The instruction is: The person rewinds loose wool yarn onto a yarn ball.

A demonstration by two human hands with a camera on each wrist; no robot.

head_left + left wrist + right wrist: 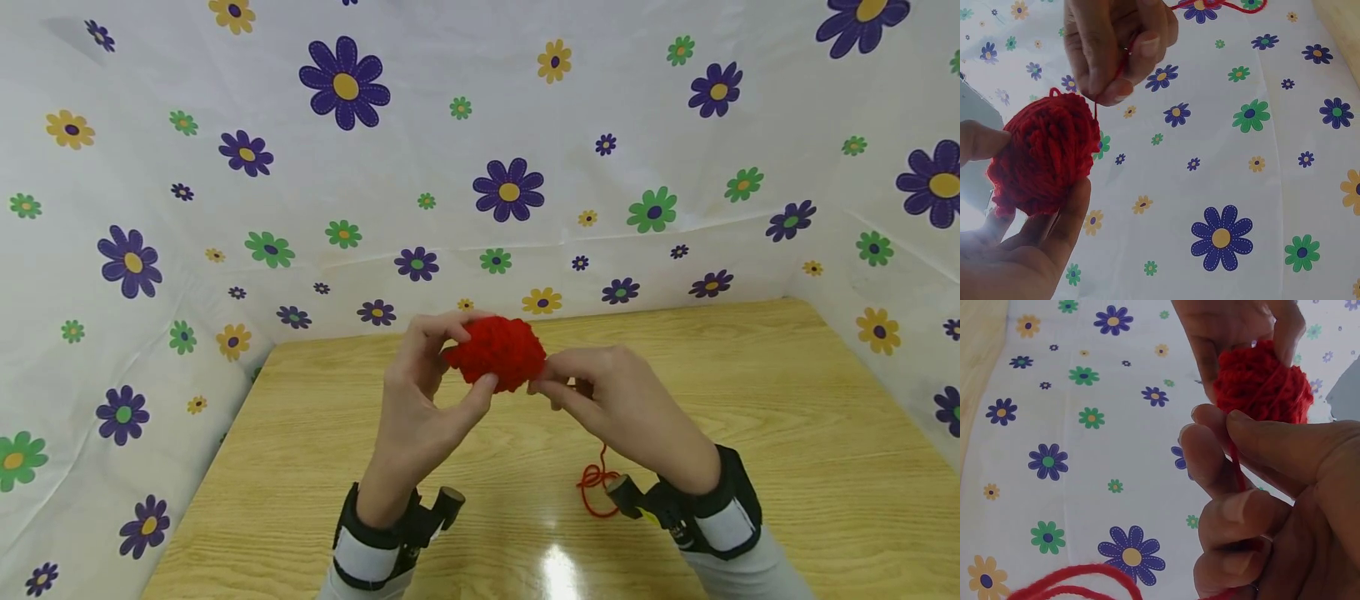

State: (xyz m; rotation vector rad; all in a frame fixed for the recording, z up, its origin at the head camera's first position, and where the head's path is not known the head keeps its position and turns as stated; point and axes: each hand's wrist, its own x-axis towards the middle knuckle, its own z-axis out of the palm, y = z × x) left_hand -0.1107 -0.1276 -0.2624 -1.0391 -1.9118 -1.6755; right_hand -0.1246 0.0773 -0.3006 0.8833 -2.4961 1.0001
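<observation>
A red ball of yarn (501, 352) is held above the table, its strands wound in a rounded lump. My left hand (422, 408) grips it from the left, thumb at the near side and fingers round the far side. Close by its right side, my right hand (618, 400) pinches the yarn strand (1235, 464) between thumb and forefinger. In the right wrist view that strand runs down across the curled fingers. The loose tail of yarn (592, 477) hangs below the right hand and lies in loops on the table.
The wooden table (315, 467) spreads beneath both hands. A white cloth (420, 167) with purple, green and yellow flowers stands along the back and both sides. Each wrist wears a black strap (367, 546) with a small camera.
</observation>
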